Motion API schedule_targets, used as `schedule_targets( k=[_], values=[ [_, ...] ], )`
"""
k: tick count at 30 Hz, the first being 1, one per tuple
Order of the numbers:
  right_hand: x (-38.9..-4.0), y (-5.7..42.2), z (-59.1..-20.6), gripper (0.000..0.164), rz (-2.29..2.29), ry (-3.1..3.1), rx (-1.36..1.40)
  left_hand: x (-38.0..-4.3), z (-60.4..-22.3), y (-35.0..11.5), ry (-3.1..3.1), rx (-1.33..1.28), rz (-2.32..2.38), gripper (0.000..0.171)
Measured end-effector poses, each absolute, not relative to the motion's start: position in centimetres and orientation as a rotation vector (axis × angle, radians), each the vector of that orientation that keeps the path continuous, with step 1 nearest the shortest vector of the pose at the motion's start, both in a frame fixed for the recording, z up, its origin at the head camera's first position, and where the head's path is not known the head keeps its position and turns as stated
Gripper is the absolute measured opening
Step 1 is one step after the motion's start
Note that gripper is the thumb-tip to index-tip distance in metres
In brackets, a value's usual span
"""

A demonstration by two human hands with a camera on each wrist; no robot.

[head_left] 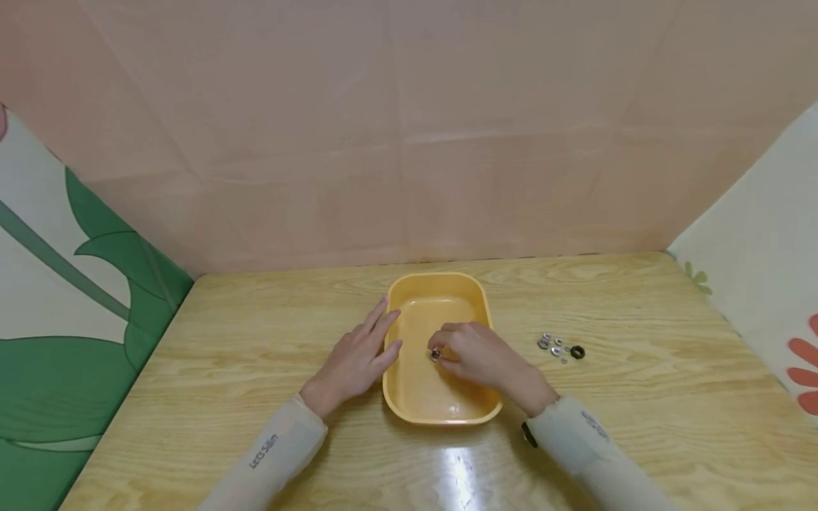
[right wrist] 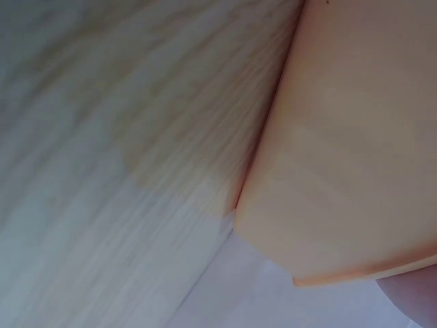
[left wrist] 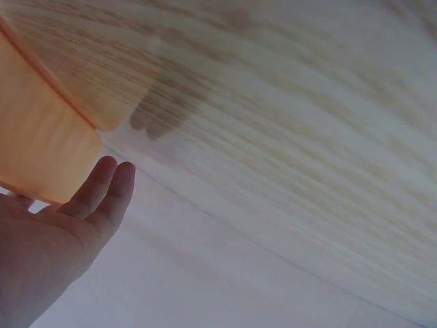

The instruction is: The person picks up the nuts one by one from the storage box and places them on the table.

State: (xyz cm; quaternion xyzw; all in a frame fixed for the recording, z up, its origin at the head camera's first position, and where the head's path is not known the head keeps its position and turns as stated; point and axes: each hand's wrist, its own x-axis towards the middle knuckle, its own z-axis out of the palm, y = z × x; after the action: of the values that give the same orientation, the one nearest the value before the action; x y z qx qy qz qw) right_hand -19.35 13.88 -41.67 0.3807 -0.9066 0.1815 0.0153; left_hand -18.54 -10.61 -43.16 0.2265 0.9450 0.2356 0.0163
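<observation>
A yellow plastic tray sits on the wooden table, its long side running away from me. Over its left rim lies my left hand, fingers extended and touching the edge. The same hand appears in the left wrist view beside the tray's outer wall. My right hand reaches in over the right rim and pinches a small metal nut between thumb and fingertips. In the right wrist view the tray wall hides most of that hand.
Several silver nuts of different sizes lie loose to the right of the tray. A larger black nut is at the right of that group. Behind the table stands a pinkish covered wall.
</observation>
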Motion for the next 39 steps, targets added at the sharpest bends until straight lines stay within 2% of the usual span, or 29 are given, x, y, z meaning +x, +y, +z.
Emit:
schedule_targets(
  k=[21, 39],
  values=[
    [-19.94, 13.17, -41.79, 0.005, 0.469, -2.862, 1.230, -18.68, -43.40, -10.61, 2.945, 0.720, 0.738, 0.058],
    [-19.73, 13.19, -42.04, 0.007, 0.463, -2.835, 1.217, -18.36, -43.13, -10.64, 2.935, 0.715, 0.748, 0.058]
  ],
)
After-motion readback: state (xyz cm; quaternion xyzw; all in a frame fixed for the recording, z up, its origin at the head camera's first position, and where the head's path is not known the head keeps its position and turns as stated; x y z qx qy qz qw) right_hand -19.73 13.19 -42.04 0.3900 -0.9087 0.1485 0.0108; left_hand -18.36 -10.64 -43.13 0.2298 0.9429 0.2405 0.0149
